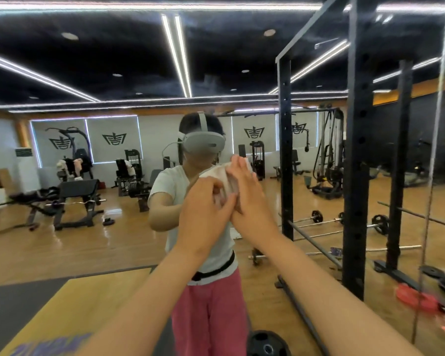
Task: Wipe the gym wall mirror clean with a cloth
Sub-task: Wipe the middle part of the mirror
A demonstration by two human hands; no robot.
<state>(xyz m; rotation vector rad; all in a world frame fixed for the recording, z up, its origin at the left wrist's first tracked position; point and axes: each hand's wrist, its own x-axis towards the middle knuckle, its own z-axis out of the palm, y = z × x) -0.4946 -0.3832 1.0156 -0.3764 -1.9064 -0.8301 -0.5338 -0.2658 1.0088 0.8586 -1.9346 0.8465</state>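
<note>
Hands first: how do they lie?
— Left hand (204, 211) has its fingers curled, pinching the cloth (217, 176); right hand (249, 194) lies flat, fingers straight, pressing the same cloth.
Where is the cloth?
— Bunched between both hands, held up against the wall mirror (144, 155), over the person's reflection.
Beyond the hands?
— To their right stands a black power rack (359, 176); lower right of them, barbells (316, 216) lie on the wooden floor (385, 312).
</note>
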